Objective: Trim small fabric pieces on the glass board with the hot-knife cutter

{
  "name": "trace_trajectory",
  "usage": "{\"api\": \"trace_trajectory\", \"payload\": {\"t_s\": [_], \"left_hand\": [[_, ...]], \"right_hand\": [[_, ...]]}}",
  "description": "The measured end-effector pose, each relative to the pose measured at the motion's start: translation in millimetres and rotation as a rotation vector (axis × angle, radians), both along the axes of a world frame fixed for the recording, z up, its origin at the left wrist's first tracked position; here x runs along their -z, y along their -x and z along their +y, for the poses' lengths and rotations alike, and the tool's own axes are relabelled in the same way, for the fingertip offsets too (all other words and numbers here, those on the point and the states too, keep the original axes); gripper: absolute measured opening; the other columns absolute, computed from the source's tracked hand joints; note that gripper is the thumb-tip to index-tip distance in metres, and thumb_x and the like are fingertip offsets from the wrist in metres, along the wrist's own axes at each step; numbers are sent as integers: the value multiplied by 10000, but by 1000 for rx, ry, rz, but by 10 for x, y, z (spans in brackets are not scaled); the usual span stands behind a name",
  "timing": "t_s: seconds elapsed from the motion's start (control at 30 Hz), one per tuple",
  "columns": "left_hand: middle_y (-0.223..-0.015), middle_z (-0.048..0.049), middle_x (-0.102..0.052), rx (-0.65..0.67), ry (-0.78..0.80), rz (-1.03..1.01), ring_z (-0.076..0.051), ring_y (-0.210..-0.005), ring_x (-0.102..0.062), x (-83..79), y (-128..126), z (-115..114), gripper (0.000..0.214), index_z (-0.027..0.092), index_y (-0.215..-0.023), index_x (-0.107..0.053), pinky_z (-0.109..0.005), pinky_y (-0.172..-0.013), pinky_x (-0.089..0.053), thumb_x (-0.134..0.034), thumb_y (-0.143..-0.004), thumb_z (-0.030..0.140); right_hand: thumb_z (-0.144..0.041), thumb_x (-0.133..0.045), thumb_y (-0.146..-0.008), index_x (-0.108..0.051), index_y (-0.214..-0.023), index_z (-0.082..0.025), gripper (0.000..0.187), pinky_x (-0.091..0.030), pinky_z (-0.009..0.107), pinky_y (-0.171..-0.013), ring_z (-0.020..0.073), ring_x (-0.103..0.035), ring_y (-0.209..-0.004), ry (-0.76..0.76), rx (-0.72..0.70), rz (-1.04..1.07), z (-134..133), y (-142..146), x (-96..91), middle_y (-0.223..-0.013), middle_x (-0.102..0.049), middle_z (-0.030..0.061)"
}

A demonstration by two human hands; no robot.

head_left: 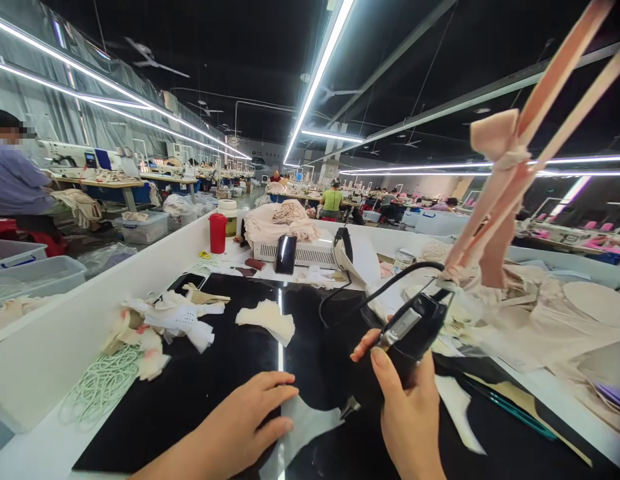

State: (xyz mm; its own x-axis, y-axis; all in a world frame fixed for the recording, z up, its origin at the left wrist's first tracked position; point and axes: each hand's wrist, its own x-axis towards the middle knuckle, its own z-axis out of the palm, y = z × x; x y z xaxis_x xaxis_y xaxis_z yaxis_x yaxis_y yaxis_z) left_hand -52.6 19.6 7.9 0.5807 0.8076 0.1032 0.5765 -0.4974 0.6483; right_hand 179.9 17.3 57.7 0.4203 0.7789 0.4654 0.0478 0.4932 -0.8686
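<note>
My right hand (410,413) is closed around a black corded hand tool (415,327) with a metal plate on its side. Pink fabric strips (505,180) tied above hold the tool's upper end. Its small metal tip (351,405) is at the right edge of a thin, pale translucent fabric piece (313,421) on the shiny black board (200,400). Fingers stretched out, my left hand (245,417) rests at the left side of that piece. Farther up the board lies a cream fabric piece (267,321), and right of my right hand is a white one (459,410).
White and beige scraps (180,313) and green cord (107,383) lie left. At the back stand a red cup (217,233), a phone (286,255) and a white box (265,252) with fabric. Teal-handled tweezers or scissors (520,413) lie right, beside heaped cloth. White walls (105,303) edge the table.
</note>
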Motion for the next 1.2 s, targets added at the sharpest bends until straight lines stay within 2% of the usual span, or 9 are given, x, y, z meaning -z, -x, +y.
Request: {"api": "trace_trajectory", "payload": {"t_s": [0.23, 0.43, 0.57, 0.63, 0.73, 0.83, 0.97, 1.1, 1.2], "left_hand": [[-1194, -60, -650, -161, -70, 22, -254, -1105, -600, 16, -194, 94, 222, 206, -1129, -679, -407, -998, -473, -656, -910, 174], [-1039, -26, -646, -210, -80, 14, -242, -985, -578, 48, -303, 138, 84, 207, -903, -630, -397, -888, -430, -652, -868, 133], [-1008, -13, -653, -203, -75, -26, -232, -992, -577, 61, -281, 145, 85, 208, -849, -606, -366, -883, -405, -630, -872, 130], [-981, -13, -657, -201, -60, -57, -230, -972, -586, 47, -253, 133, 56, 214, -865, -614, -352, -863, -404, -613, -900, 171], [-895, -1, -673, -197, -11, -119, -212, -865, -610, -14, -210, 94, 73, 222, -891, -620, -323, -781, -406, -575, -943, 246], [-794, 32, -700, -164, 66, -210, -175, -742, -614, -102, -180, 58, 87, 223, -869, -597, -285, -703, -405, -555, -939, 253], [-770, 30, -688, -158, 131, -350, -154, -713, -590, -170, -125, 95, 69, 209, -854, -579, -261, -677, -416, -566, -894, 263], [-731, 50, -565, -194, 147, -456, -143, -682, -549, -147, -17, 232, 109, 207, -891, -560, -257, -651, -413, -588, -838, 298], [-725, 62, -533, -229, 153, -497, -139, -650, -555, -129, 68, 370, 196, 210, -982, -558, -262, -641, -416, -593, -815, 308]], "right_hand": [[-632, -587, -911, -612, -1307, -286, 527, -426, 437, -1040, 298, -594, -1195, 94, 100, -253, 17, -210, -89, -1251, -677, 60], [-645, -587, -903, -652, -1205, -291, 470, -460, 384, -762, 244, -571, -853, 96, 171, -455, 59, -387, -12, -970, -610, 31], [-610, -677, -859, -559, -1389, -277, 637, -478, 357, -693, 240, -579, -870, 43, 276, -344, 15, -391, 92, -1099, -598, 61], [-516, -702, -878, -570, -1353, -263, 554, -500, 362, -736, 224, -592, -853, -76, 332, -339, -27, -367, 150, -1106, -612, 63], [-348, -658, -944, -639, -1213, -286, 276, -541, 330, -769, 195, -657, -814, -247, 197, -582, -72, -291, 249, -1012, -690, 30], [-280, -584, -986, -630, -1283, -341, 306, -583, 332, -859, 212, -730, -988, -277, -67, -824, -65, -140, 372, -1143, -751, 27], [-355, -565, -994, -647, -1247, -371, 267, -564, 368, -941, 233, -712, -1085, -137, -248, -778, -10, 99, 530, -1167, -757, 5], [-389, -552, -990, -672, -1021, -293, 157, -559, 321, -836, 212, -702, -911, 88, -417, -732, 57, 248, 551, -948, -729, -1], [-353, -544, -973, -646, -885, -249, 171, -537, 273, -700, 187, -670, -746, 96, -397, -735, 163, 326, 490, -798, -688, -15]]}}
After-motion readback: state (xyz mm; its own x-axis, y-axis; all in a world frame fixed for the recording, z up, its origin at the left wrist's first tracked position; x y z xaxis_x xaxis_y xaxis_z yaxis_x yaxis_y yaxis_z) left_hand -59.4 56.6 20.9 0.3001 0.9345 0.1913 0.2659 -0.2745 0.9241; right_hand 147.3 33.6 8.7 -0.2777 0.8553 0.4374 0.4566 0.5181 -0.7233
